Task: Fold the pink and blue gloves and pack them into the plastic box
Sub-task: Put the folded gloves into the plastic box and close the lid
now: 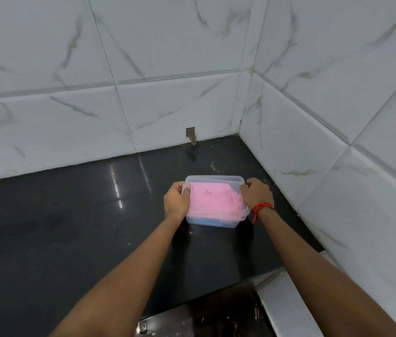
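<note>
fingers point(185, 190) of the left hand point(176, 203) curled over the left short edge of the plastic box point(212, 221), thumb side tucked onto the rim, holding that end. right hand point(257, 194) clamped the same way on the opposite short end, fingertips hooked over the rim, orange thread band point(261, 206) at the wrist just behind. both hands gripping the box, neither wide open.

nearest to the viewer from the box: two bare forearms running up from the lower edge, then a metal-edged ledge and dark clutter below the counter (too blurred to name).

box itself resting on the black countertop point(70, 215), long axis running left to right between the two hands, so each hand equally near its own end. inside, pink glove point(212, 197) folded flat on top and filling most of the opening, blue glove point(208, 221) visible beneath it through the clear near wall. clear lid point(216, 178) seemingly laid over the top, far edge showing a double rim; cannot tell whether fully snapped down.

judging by that, packing done and closing or final seating in hand: coming move likely a press straight down at both short ends, pressure even so the box does not tip toward either side.

beyond the box, bare countertop, then the marble-patterned tiled wall point(143, 69), with a small chipped notch point(191, 135) at its base, corner of the walls off to the right of the box.
</note>
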